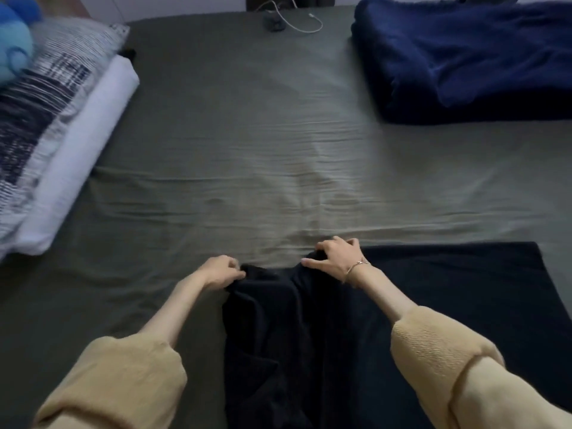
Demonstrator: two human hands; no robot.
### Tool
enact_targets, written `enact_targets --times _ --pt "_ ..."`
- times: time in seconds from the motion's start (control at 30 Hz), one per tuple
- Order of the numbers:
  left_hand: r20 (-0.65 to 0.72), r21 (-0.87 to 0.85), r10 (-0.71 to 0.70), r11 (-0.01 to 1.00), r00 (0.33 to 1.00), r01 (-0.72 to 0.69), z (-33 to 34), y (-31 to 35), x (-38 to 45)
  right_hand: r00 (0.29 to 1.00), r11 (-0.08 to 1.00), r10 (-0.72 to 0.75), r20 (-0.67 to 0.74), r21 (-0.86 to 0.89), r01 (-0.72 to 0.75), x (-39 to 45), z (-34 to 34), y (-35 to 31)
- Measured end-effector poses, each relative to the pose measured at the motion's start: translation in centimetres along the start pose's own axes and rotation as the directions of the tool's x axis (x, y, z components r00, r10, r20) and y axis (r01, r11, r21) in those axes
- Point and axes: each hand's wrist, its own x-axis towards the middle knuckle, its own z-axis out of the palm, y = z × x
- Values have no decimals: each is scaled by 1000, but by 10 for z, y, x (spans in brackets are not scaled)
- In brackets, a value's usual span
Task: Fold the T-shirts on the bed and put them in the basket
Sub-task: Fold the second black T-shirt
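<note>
1. Both arms reach out over the bed (247, 134), and a black T-shirt (309, 335) lies rumpled on the grey-green sheet right in front of the person.
2. Left hand (221, 270): fingers curled, pinching the shirt's far edge at its left corner.
3. Right hand (335, 257), bracelet on the wrist: fingers bent over a bunched ridge of the same edge, gripping the cloth.
4. To the right the dark fabric lies flat, spread toward the bed's near right side.
5. Far right, a blue blanket (464, 57) sits heaped.
6. At left, a white pillow (86, 156) lies under a striped pillow (46, 97).
7. A white cable (303, 23) curls at the far edge.
</note>
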Motion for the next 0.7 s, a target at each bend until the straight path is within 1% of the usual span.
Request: enact_targets --times 0.03,0.07,0.1,0.13,0.17,0.2,0.23,0.27,0.3,0.33,0.37,0.4,0.43,0.47,0.5,0.57,0.6,0.63,0.67,0.7 --pt "10 -259 64 964 998 -60 2 -3 -1 997 998 56 61 34 -58 4 -2 -10" --pt "14 -537 119 839 993 -93 4 -8 -3 989 992 97 112 73 -105 8 -5 -16" --pt "13 -760 165 642 986 -98 4 -14 -8 983 982 115 145 135 -135 10 -8 -20" --pt "15 -900 212 429 977 -79 2 -20 -13 982 954 104 160 262 -144 12 -9 -21" --pt "13 -972 252 232 968 -47 0 -28 -20 988 879 60 143 460 -120 13 -10 -22" --pt "-6 -996 281 86 960 -32 -3 -35 -25 996 729 18 83 681 -70 13 -11 -21" --pt "-40 -999 282 -6 959 -40 -2 -42 -27 1000 548 21 3 836 -14 11 -13 -18" --pt "-74 -997 259 -51 963 -63 -1 -49 -27 997 451 53 -48 892 19 12 -13 -14" --pt "-94 -995 205 -35 974 -89 2 -52 -25 995 444 78 -56 896 15 11 -14 -11" --pt "-84 -995 135 44 987 -91 6 -54 -22 995 506 93 -23 862 -27 13 -15 -11" --pt "-46 -985 81 161 996 -59 9 -53 -19 994 595 101 37 799 -90 15 -15 -12" --pt "0 -957 52 289 999 -15 10 -49 -16 986 690 116 118 704 -165 19 -14 -14" --pt "56 -916 37 399 998 36 12 -47 -13 972 760 137 193 609 -228 22 -13 -16" --pt "103 -881 39 468 994 73 11 -44 -11 957 802 149 247 536 -264 26 -12 -20" --pt "138 -856 39 508 990 100 10 -41 -10 950 828 149 274 491 -272 27 -12 -25" --pt "193 -833 33 534 981 146 7 -37 -8 950 838 130 285 480 -259 29 -12 -37" --pt "211 -831 27 532 977 165 5 -38 -8 952 821 112 283 513 -250 32 -9 -41" --pt "222 -835 38 524 974 170 1 -38 -9 962 783 94 256 578 -231 33 -10 -44" --pt "215 -857 69 491 974 154 -4 -42 -9 970 720 62 235 662 -207 34 -14 -47" --pt "192 -898 114 422 975 127 -9 -47 -7 977 627 30 212 757 -184 36 -20 -48"
